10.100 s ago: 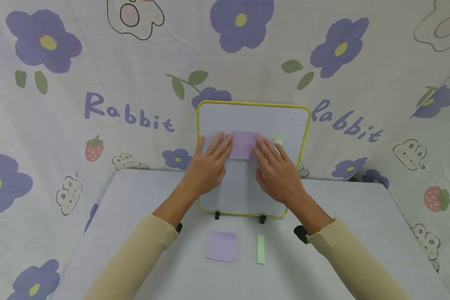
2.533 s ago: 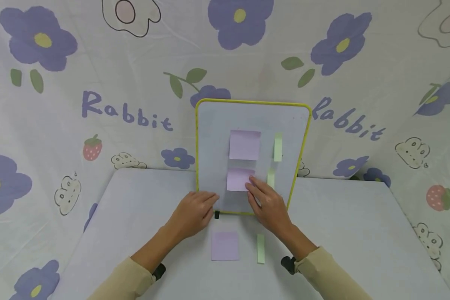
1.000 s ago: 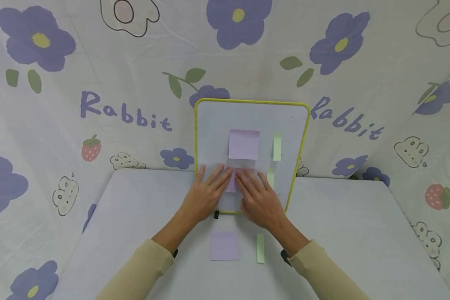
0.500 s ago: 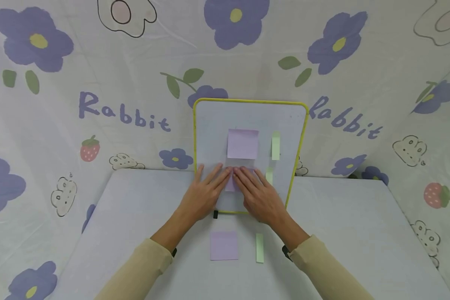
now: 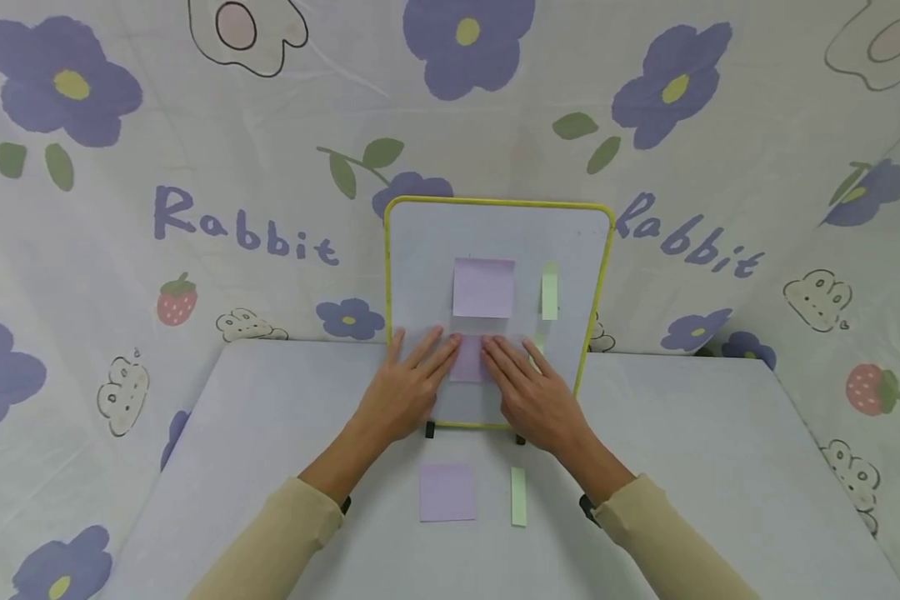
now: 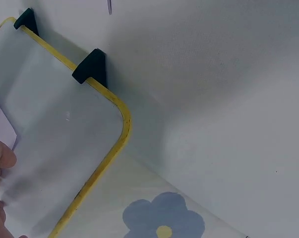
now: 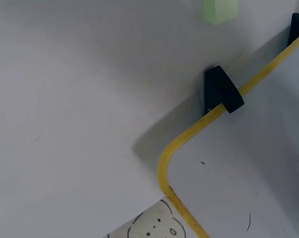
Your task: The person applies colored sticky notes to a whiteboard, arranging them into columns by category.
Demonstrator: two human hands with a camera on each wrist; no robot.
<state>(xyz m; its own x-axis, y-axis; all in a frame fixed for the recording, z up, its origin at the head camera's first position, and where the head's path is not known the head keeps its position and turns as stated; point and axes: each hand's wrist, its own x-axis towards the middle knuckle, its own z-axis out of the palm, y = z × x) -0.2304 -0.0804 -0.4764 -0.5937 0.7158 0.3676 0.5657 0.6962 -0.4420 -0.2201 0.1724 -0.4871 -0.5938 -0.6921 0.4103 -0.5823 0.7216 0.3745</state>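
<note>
Both hands lie with straight fingers on the yellow-framed whiteboard point(image 5: 423, 250). The left hand point(image 5: 407, 387) touches the left edge of the lower purple sticky note point(image 5: 468, 364); its thumb also shows beside that note in the left wrist view. Fingertips of the right hand point(image 5: 537, 398) press the same note's upper right part. Above it sticks another purple sticky note point(image 5: 483, 287), its bottom edge standing off the board. To the right is a green sticky strip point(image 5: 550, 292); a lower green strip point(image 5: 539, 343) is mostly hidden behind the right hand's fingers.
On the white table point(image 5: 667, 483), in front of the board, lie a purple sticky-note pad point(image 5: 447, 493) and a green strip pad point(image 5: 519, 497). Black feet point(image 7: 222, 90) carry the board's lower edge. A flower-patterned cloth point(image 5: 270, 133) hangs behind.
Earlier both hands pressed the upper purple note. Later the right hand held the lower note on the board and the left joined it. In the last half second the right hand slid rightward across it.
</note>
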